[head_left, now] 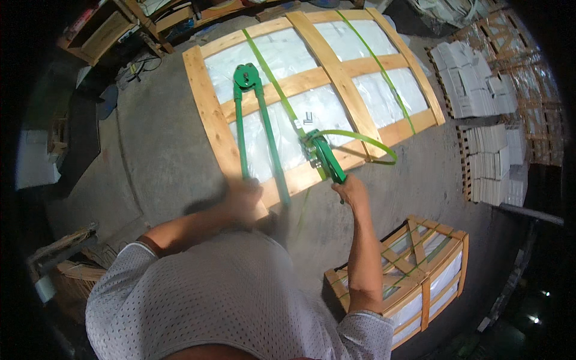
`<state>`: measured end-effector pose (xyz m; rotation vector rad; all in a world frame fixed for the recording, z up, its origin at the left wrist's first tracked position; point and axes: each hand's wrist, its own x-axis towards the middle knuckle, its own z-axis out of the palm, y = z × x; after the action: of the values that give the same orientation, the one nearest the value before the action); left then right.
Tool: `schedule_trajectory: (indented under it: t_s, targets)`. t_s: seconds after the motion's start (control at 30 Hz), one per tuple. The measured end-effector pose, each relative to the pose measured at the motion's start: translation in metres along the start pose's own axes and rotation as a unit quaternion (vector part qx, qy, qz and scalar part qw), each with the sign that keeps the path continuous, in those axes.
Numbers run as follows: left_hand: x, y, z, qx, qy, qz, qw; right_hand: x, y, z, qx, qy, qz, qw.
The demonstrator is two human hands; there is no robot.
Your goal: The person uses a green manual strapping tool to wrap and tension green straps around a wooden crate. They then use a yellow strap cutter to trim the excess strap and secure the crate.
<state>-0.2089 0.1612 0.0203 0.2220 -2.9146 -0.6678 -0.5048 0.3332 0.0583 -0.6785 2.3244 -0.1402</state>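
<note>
A wooden crate (333, 66) with white-wrapped contents lies flat before me, crossed by green plastic straps (264, 63). My right hand (353, 191) is closed round the handle of a green strapping tensioner (326, 157) at the crate's near edge. A loose strap end (375, 141) loops out to the tensioner's right. On the left part of the crate rests a long-handled green strap sealer (246, 77), its handles toward me. Beside the near end of its left handle, my left hand (243, 195) is blurred; its grip is unclear. Small metal strap seals (309, 117) lie near the tensioner.
A smaller strapped wooden crate (414, 264) stands on the floor at lower right. Stacks of white slabs or boxes (471, 78) sit on pallets at right. Wooden shelving (111, 36) stands at upper left, and a dark panel (75, 141) at left.
</note>
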Motion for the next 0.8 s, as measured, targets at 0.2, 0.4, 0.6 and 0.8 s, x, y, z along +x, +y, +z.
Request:
schedule_trajectory:
  t_s: [0.2, 0.4, 0.6, 0.8]
  targets:
    - [0.003, 0.003, 0.002, 0.027, -0.18, -0.308, 0.934, 0.025, 0.011, 0.001, 0.037, -0.096, -0.025, 0.994]
    - [0.001, 0.029, 0.03, -0.108, -0.092, -0.237, 0.961, 0.029, 0.013, 0.005, 0.026, -0.087, -0.053, 0.994]
    - [-0.003, 0.046, 0.05, -0.215, -0.098, -0.168, 0.957, 0.026, 0.006, 0.004, 0.001, -0.068, -0.05, 0.996]
    - [-0.009, 0.017, 0.041, -0.146, 0.107, -0.14, 0.973, 0.026, 0.003, -0.001, 0.018, -0.127, -0.031, 0.991]
